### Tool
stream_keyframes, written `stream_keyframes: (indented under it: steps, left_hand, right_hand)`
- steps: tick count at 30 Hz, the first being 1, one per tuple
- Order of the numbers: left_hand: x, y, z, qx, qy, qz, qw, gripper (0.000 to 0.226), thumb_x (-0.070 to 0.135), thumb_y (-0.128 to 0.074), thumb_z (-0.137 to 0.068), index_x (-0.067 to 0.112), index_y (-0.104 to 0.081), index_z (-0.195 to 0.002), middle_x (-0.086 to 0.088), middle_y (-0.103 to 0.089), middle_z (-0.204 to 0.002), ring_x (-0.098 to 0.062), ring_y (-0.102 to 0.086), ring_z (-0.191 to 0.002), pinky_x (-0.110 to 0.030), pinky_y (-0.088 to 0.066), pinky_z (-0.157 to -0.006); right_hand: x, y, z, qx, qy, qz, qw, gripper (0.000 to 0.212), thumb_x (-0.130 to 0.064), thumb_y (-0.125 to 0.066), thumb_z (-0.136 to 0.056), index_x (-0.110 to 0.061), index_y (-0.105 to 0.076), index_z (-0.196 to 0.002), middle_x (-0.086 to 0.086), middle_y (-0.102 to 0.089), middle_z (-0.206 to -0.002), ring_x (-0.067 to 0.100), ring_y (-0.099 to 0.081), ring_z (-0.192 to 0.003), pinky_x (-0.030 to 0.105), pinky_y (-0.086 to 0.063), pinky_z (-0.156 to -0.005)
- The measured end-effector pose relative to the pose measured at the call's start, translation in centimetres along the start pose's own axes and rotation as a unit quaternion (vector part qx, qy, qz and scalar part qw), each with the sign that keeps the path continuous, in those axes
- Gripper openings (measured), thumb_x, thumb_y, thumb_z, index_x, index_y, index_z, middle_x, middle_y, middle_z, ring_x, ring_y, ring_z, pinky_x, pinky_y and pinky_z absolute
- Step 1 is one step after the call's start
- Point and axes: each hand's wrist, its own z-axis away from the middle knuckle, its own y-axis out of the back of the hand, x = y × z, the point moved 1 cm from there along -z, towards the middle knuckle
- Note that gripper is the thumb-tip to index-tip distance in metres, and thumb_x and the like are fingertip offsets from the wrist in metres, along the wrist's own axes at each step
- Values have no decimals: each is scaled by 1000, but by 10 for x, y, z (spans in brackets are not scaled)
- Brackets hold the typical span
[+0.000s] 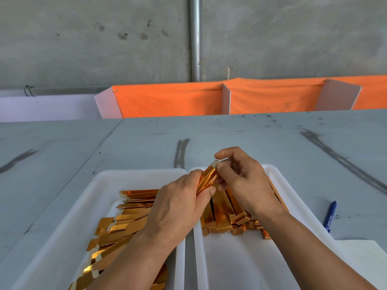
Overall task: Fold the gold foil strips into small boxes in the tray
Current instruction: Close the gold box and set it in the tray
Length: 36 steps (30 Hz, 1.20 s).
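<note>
Closest to you, the left tray [83,206] holds a heap of flat gold strips [125,222]. It runs from the near edge up to the middle. The right tray [240,264] is bare at its near end. A pile of folded boxes [226,218] sits in its middle, partly hidden under your right wrist.

You look to be part way through folding one strip [207,178]. You hold it in the air over the gap between the two trays, near their far edges. It is tilted, with its top end pointing away from you.

To do this fold well, I think you should press each bend flat with your thumb, so the sides stand up straight. Go gently (foil creases fast and keeps every dent). When the box is shut, I would drop it on the pile in the right tray and not back with the flat ones.

Your left hand [178,206] has its fingers curled round the low end of the strip. Your right hand [243,178] pinches the top end between thumb and fingertips. Neither hand is slack.

A blue pen [330,215] lies on the table [230,130] just past the right tray's right edge. Behind the table's far edge hangs an orange cloth [167,101].
</note>
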Motion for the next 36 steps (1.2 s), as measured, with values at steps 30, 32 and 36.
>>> stream_keyframes:
  steps: [30, 32, 36]
  left_hand:
    - [-9, -2, 0, 0, 42, -6, 999, 51, 61, -42, -90, 32, -44, -132, 16, -52, -89, -7, -59, -77, -13, -45, -65]
    - [-9, -3, 0, -9, 39, -7, 999, 51, 60, -39, -90, 31, -44, -132, 16, -52, -89, -7, -60, -77, -12, -47, -65]
    - [-10, -4, 1, -12, 49, -16, 999, 48, 63, -40, -88, 31, -47, -124, 16, -45, -76, -8, -56, -68, -10, -41, -58]
  right_hand:
    - [-6, 2, -1, 39, -25, -44, 998, 23, -22, -61, -97, -35, -74, -82, -9, -72, -70, 2, -67, -63, 8, -50, -60]
    - [-6, 2, -1, 38, -25, -45, 998, 22, -22, -61, -96, -34, -74, -83, -9, -73, -70, 2, -67, -64, 8, -50, -61]
    - [-6, 3, -1, 28, -19, -43, 999, 21, -22, -61, -97, -32, -75, -83, -8, -72, -70, 4, -68, -65, 9, -51, -62]
